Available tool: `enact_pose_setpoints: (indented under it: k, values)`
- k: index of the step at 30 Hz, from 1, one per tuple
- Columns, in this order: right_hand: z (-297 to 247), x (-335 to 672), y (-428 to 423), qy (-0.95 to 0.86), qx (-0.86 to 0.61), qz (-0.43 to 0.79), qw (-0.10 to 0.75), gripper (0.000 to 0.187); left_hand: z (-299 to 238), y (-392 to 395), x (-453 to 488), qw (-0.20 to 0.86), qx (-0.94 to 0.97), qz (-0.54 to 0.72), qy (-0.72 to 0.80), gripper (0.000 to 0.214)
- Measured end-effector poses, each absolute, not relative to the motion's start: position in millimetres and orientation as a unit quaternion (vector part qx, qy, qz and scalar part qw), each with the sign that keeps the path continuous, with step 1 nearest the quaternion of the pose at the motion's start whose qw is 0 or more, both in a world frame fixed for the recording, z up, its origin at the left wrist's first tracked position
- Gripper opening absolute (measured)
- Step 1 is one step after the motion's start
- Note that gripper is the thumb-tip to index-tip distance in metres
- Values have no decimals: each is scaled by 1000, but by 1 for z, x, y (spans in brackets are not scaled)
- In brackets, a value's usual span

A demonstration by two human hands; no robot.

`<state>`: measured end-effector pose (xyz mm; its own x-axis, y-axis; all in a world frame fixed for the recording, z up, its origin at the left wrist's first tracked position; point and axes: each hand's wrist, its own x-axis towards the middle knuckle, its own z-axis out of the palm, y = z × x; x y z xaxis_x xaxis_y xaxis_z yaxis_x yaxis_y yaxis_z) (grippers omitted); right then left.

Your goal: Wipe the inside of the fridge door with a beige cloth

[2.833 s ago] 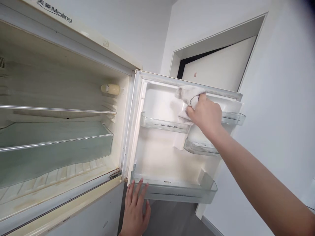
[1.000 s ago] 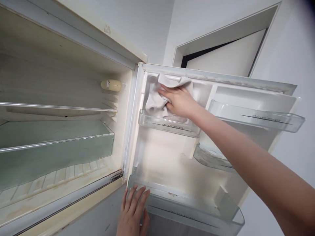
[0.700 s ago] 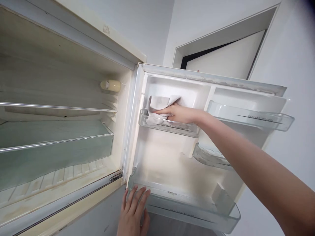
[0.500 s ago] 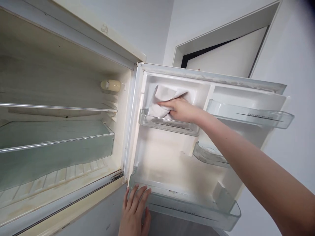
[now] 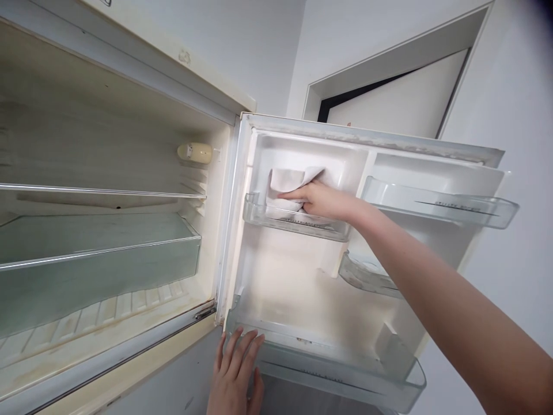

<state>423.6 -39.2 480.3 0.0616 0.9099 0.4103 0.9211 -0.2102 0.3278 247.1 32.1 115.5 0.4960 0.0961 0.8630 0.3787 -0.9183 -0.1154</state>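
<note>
- Our left hand, unclenched with fingers spread, rests at the left end of the long clear plastic bottom bin.
- Our right hand grasps a crumpled white fabric cloth, low in the short clear plastic upper bin.
- Farther back, we see a flat white door.

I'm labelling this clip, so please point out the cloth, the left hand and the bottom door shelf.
Cloth (image 5: 286, 180): head view, on its folded upper flap.
Left hand (image 5: 235, 368): head view, on the back of the hand.
Bottom door shelf (image 5: 348, 381): head view, on its clear front wall.
</note>
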Motion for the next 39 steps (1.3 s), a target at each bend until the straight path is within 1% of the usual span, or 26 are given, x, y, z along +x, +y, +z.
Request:
enact_pose_setpoints:
  k: [4, 7, 10, 15, 18, 22, 25, 31, 35, 39]
  values:
    - [481, 419, -42, -528, -737, -419, 52, 67, 117, 32, 245, 159, -855, -471, -146, 55]
    - [482, 415, -46, -468, -745, -474, 37, 61, 118, 32, 243, 163, -858, -466, -142, 58]
    - [481, 411, -50, -443, -767, -464, 17, 56, 119, 32, 242, 163, -859, -465, -139, 58]
    - [480, 408, -54, -442, -796, -414, -12, 48, 119, 31, 243, 157, -855, -474, -139, 57]
    - [479, 406, -54, -443, -803, -399, -4, 45, 117, 33, 245, 165, -850, -481, -141, 57]
    - [477, 405, -53, -430, -765, -479, 31, 46, 116, 36, 246, 175, -850, -478, -134, 57]
    - [475, 400, -53, -398, -758, -516, 12, 45, 117, 36, 246, 174, -849, -481, -133, 58]
    - [475, 385, -50, -355, -809, -469, 22, 28, 117, 33, 245, 172, -851, -475, -143, 58]
    - [478, 385, -47, -351, -819, -453, -21, 28, 118, 34, 244, 177, -850, -476, -143, 57]
    - [481, 390, -45, -345, -844, -409, -35, 29, 118, 34, 244, 181, -849, -475, -142, 57]
